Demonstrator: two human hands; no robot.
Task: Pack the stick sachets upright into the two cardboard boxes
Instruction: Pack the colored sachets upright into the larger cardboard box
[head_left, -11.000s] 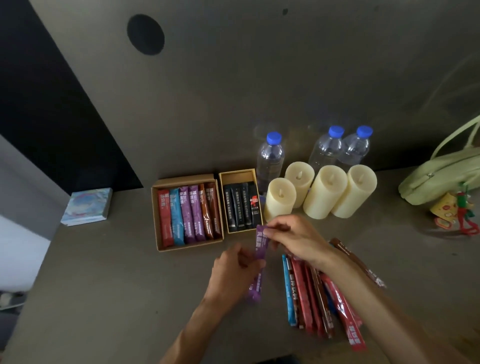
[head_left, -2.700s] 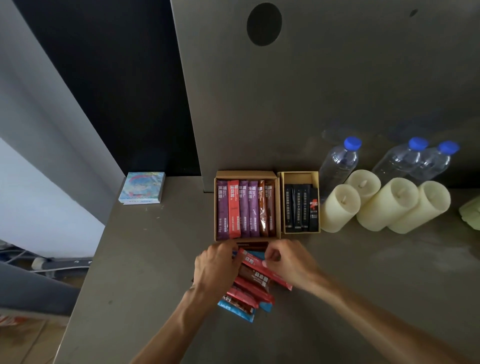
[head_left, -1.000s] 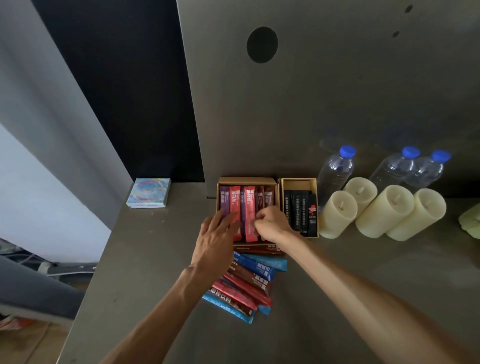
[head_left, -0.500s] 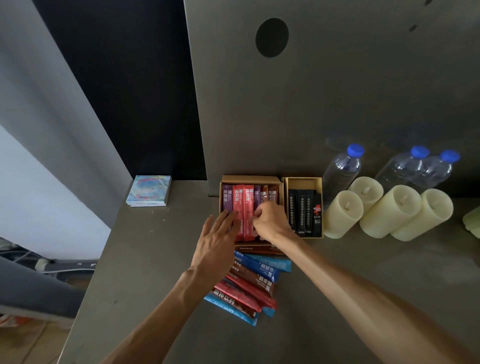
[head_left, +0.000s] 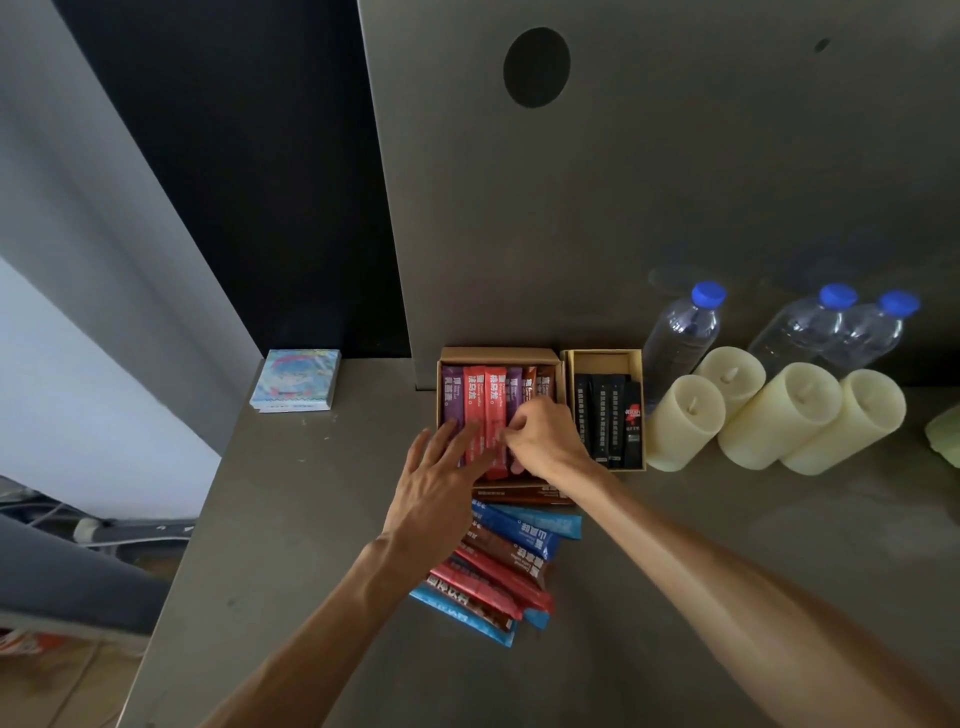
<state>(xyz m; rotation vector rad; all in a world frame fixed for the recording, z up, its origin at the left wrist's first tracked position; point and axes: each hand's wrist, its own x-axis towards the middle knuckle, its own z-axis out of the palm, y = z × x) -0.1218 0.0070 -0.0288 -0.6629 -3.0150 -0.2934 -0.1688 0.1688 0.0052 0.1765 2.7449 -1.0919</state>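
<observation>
The left hand and right hand hide the low ends of the sachets in the big box. A green thing is cut off at the edge.

Loose sachets lie before 2 side-by-side boxes.

Two brown cardboard boxes stand side by side, a wider one and a narrower one. The wider one shows six coloured foil stick sachets: two purple, two red, two brown. The narrower one holds four black stick sachets. Behind are three clear plastic bottles with blue caps, four cream pillar candles and one pastel square booklet. The loose heap of sachets overlaps too much to count; at least six show.
</observation>
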